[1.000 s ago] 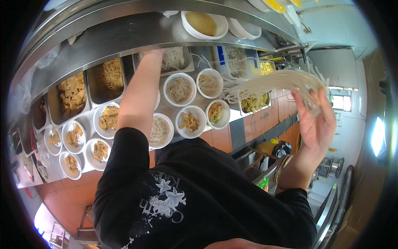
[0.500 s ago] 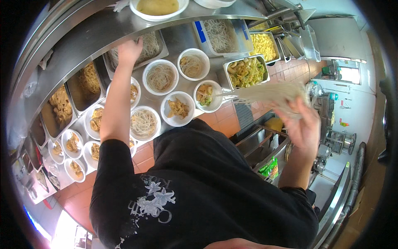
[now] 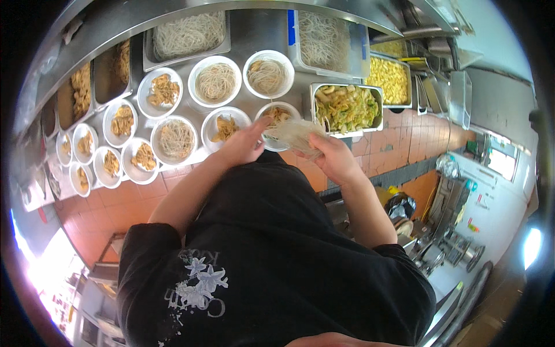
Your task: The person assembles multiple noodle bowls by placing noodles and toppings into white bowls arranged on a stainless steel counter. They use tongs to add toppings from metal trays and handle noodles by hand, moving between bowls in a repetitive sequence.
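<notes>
1. Noodle bundle (image 3: 298,136): pale, gathered, held over the near part of a white bowl (image 3: 296,110) on the near-R of the row. Half a sec ago I had it out to the R, strung out in the air; now it's short & bunched at the bowl.
2. R hand (image 3: 332,155): clamped on the bundle's R end, thumb on top. Has come in L from well out R.
3. L hand (image 3: 247,141): at the bundle's L end, fingers stretched fwd. Can't tell from my feed whether they touch or pinch strands. Was over in the far-L noodle tray (image 3: 227,34) a moment ago; now out of it.
4. Meaning, my read: both hands now at one bowl, so work's centred there. Bundle not yet let go.
5. Bowl contents: brownish pieces, partly hidden by bundle.
6. Just beyond: far bowl (image 3: 288,74) w/ noodles. Just L: bowl of brown pieces (image 3: 208,124), no noodles seen.
7. R of hands: steel tray (image 3: 381,110) of cut greens (image 3: 348,107). Farther: clear tub (image 3: 292,34), blue edge, more noodles.
</notes>
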`<state>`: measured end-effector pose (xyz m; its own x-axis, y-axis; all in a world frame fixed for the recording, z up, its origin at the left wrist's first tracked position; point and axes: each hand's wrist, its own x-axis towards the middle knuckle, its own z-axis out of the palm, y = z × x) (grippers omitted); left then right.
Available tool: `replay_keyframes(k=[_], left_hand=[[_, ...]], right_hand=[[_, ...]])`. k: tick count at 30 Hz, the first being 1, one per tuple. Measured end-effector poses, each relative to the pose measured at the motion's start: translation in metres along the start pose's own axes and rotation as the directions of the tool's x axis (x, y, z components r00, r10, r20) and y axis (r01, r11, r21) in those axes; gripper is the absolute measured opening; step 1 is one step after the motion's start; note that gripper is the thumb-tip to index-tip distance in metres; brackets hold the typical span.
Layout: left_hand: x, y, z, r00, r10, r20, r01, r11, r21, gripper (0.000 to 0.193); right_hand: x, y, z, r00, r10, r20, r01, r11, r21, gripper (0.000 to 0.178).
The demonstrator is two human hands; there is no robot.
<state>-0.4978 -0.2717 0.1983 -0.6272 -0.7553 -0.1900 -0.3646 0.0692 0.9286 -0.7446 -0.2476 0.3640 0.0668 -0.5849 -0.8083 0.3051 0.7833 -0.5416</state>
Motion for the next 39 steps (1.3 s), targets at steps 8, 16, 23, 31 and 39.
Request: replay_keyframes(k=[8,16,23,31,39], left_hand=[[0.042,-0.023,0.074,0.998,0.022,-0.050,-0.013,0.988,0.156,0.045],[0.018,-0.007,0.084,0.944,-0.330,-0.028,0.325,0.939,-0.114,0.034],[0.004,-0.009,0.089,0.790,-0.288,-0.541,0.282,0.955,-0.095,0.032],[-0.007,-0.006,0.084,0.702,-0.259,-0.663,0.182,0.966,-0.184,0.020],[-0.007,-0.005,0.092,0.807,0.179,-0.562,-0.028,0.964,0.265,0.039]], right_hand=[[-0.037,-0.035,-0.008,0.957,-0.055,0.286,0.095,0.987,-0.129,0.043],[-0.030,-0.041,-0.027,0.961,0.010,0.276,0.062,0.965,-0.254,0.041],[0.080,0.010,-0.027,0.978,0.076,0.194,0.064,0.776,-0.628,0.042],[0.150,0.048,-0.012,0.962,-0.100,0.254,0.239,-0.140,-0.961,0.042],[0.136,0.052,-0.022,0.830,-0.368,0.419,0.321,-0.300,-0.898,0.032]])
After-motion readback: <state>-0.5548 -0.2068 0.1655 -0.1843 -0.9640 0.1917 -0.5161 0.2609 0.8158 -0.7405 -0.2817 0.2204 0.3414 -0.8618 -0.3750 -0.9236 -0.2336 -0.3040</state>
